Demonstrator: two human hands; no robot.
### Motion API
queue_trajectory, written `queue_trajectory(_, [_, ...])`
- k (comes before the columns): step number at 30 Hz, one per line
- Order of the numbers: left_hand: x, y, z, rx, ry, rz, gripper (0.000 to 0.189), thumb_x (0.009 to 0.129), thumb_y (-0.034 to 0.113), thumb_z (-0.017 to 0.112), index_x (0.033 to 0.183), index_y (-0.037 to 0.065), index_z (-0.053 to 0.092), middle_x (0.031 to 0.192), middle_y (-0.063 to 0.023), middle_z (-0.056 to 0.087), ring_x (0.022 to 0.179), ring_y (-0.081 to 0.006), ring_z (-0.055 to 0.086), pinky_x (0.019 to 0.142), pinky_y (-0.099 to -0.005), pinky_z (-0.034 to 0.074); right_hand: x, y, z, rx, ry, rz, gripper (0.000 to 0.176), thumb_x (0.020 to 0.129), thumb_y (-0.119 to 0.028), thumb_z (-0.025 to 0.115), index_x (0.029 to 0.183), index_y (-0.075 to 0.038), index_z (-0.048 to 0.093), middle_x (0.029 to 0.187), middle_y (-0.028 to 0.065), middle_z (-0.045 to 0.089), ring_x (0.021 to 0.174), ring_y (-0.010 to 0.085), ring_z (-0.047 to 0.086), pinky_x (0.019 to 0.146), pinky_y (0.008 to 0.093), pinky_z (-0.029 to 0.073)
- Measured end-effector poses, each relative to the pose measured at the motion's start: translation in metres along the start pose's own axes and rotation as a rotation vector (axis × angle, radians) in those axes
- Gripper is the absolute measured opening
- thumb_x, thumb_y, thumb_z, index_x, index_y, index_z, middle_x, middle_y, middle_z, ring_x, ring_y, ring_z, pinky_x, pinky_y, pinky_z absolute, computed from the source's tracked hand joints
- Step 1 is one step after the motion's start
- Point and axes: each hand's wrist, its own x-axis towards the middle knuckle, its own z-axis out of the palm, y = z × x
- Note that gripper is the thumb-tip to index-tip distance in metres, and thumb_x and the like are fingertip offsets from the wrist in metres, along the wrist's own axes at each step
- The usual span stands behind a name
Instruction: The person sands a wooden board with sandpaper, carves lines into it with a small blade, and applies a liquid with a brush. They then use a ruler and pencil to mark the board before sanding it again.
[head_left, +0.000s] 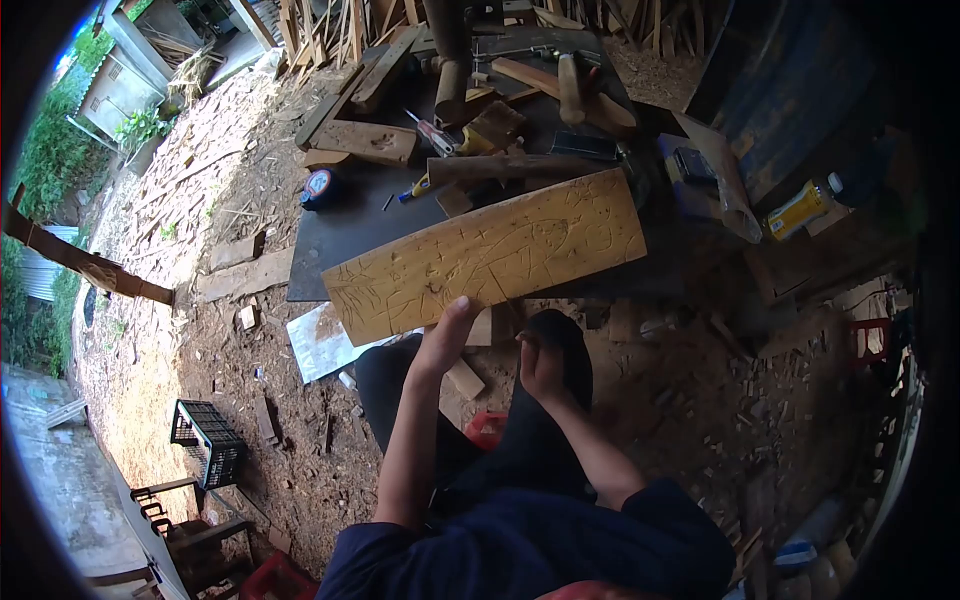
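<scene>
My left hand (446,338) grips the lower edge of a long wooden board (490,250), its thumb lying on the face. The board is tilted up toward me over the table's near edge, its face covered with carved lines and small marks. My right hand (541,368) is just below the board, by my right knee, with its fingers curled closed. A thin dark line runs from near this hand up to the board; whether it is a slim tool in my fingers I cannot make out.
On the dark table (375,235) lie a blue tape roll (318,186), a yellow-handled cutter (414,188), a screwdriver (432,130), a wooden mallet (570,92) and wood pieces. A yellow bottle (803,206) is at right. A black crate (208,442) sits on the chip-strewn ground.
</scene>
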Motion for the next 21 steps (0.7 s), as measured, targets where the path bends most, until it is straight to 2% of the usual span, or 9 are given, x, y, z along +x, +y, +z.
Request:
queue_trajectory(3, [-0.015, -0.012, 0.001, -0.019, 0.029, -0.053, 0.089, 0.102, 0.057, 0.062, 0.162, -0.004, 0.037, 0.168, -0.0193, 0.042, 0.156, -0.0334, 0.039, 0.131, -0.0485, 0.022, 0.027, -0.034, -0.011, 0.005, -0.138, 0.138, 0.021, 0.108, -0.011, 0.053, 0.114, 0.001, 0.070, 0.098, 0.0208, 0.075, 0.090, 0.0432, 0.074, 0.080, 0.0460, 0.058])
queue_trajectory(6, [-0.007, -0.005, 0.003, 0.013, 0.049, -0.018, 0.092, 0.101, 0.060, 0.062, 0.163, -0.004, 0.036, 0.169, -0.0194, 0.040, 0.157, -0.0332, 0.038, 0.131, -0.0485, 0.022, -0.006, 0.023, 0.005, -0.088, 0.005, -0.093, 0.021, 0.108, -0.016, 0.058, 0.115, 0.000, 0.070, 0.093, 0.0186, 0.075, 0.085, 0.0415, 0.075, 0.073, 0.0486, 0.059])
queue_trajectory(7, [-0.005, -0.005, 0.000, -0.032, 0.044, 0.004, 0.085, 0.103, 0.053, 0.064, 0.160, -0.004, 0.038, 0.165, -0.0187, 0.044, 0.154, -0.0315, 0.040, 0.130, -0.0479, 0.026, -0.010, 0.026, 0.007, -0.075, 0.000, -0.084, 0.022, 0.108, -0.016, 0.058, 0.115, 0.001, 0.070, 0.091, 0.0187, 0.074, 0.084, 0.0410, 0.075, 0.072, 0.0481, 0.059])
queue_trajectory(9, [-0.004, -0.014, -0.005, -0.138, 0.049, 0.032, 0.071, 0.106, 0.039, 0.067, 0.156, -0.004, 0.041, 0.155, -0.0173, 0.052, 0.149, -0.0281, 0.046, 0.128, -0.0467, 0.033, -0.023, 0.026, 0.003, -0.056, -0.028, -0.046, 0.022, 0.108, -0.016, 0.058, 0.114, 0.001, 0.070, 0.088, 0.0188, 0.074, 0.081, 0.0402, 0.075, 0.070, 0.0469, 0.059])
queue_trajectory(12, [-0.005, -0.010, 0.000, -0.137, -0.009, 0.024, 0.069, 0.108, 0.034, 0.063, 0.159, -0.005, 0.038, 0.159, -0.0198, 0.049, 0.151, -0.0305, 0.046, 0.130, -0.0489, 0.030, -0.034, -0.006, -0.013, -0.013, -0.133, 0.248, 0.024, 0.110, -0.015, 0.052, 0.115, 0.001, 0.069, 0.099, 0.0208, 0.075, 0.093, 0.0404, 0.076, 0.080, 0.0437, 0.059])
queue_trajectory(15, [-0.006, -0.009, 0.000, -0.153, 0.004, 0.045, 0.069, 0.107, 0.032, 0.063, 0.159, -0.005, 0.037, 0.160, -0.0193, 0.049, 0.151, -0.0307, 0.046, 0.130, -0.0495, 0.030, -0.024, -0.006, -0.012, -0.015, -0.066, 0.173, 0.022, 0.109, -0.017, 0.058, 0.114, 0.000, 0.071, 0.091, 0.0188, 0.076, 0.081, 0.0388, 0.077, 0.069, 0.0449, 0.060])
queue_trajectory(19, [-0.002, -0.004, 0.003, -0.152, -0.022, 0.085, 0.069, 0.107, 0.030, 0.064, 0.160, -0.005, 0.037, 0.160, -0.0193, 0.048, 0.151, -0.0307, 0.045, 0.130, -0.0498, 0.030, -0.001, -0.024, -0.015, 0.046, -0.117, 0.231, 0.024, 0.110, -0.017, 0.054, 0.113, 0.001, 0.071, 0.097, 0.0195, 0.076, 0.091, 0.0382, 0.078, 0.077, 0.0401, 0.059])
queue_trajectory(20, [-0.003, -0.001, 0.011, 0.035, 0.050, 0.041, 0.092, 0.099, 0.059, 0.062, 0.158, -0.007, 0.040, 0.162, -0.0213, 0.048, 0.151, -0.0336, 0.045, 0.129, -0.0492, 0.028, 0.005, -0.028, -0.015, 0.051, -0.123, 0.242, 0.024, 0.110, -0.016, 0.054, 0.114, 0.001, 0.071, 0.097, 0.0193, 0.077, 0.092, 0.0377, 0.078, 0.078, 0.0396, 0.059])
queue_trajectory(21, [-0.003, 0.000, 0.012, 0.027, 0.050, 0.036, 0.091, 0.099, 0.059, 0.062, 0.158, -0.007, 0.040, 0.162, -0.0209, 0.049, 0.151, -0.0335, 0.046, 0.129, -0.0495, 0.029, 0.012, -0.030, -0.013, 0.059, -0.125, 0.245, 0.024, 0.110, -0.016, 0.055, 0.114, 0.001, 0.071, 0.097, 0.0192, 0.077, 0.092, 0.0373, 0.078, 0.078, 0.0391, 0.060])
